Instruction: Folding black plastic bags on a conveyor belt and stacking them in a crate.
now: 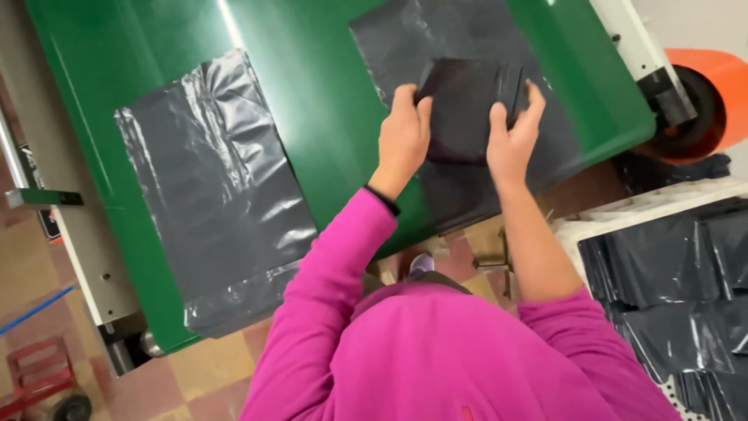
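Note:
A folded black plastic bag (467, 105) lies on top of a flat black bag (436, 43) on the green belt (327, 117). My left hand (403, 136) grips the folded bag's left edge. My right hand (514, 136) grips its right edge, fingers curled over the top. Both arms wear pink sleeves; the right sleeve is pushed up. A second flat black bag (222, 195) lies spread on the belt to the left, hanging over the near edge.
A white crate (592, 222) at the right holds stacked folded black bags (678, 273). An orange roller (713, 93) sits at the belt's far right end. The grey machine frame (86, 242) runs along the left, with a red cart (39, 382) on the tiled floor.

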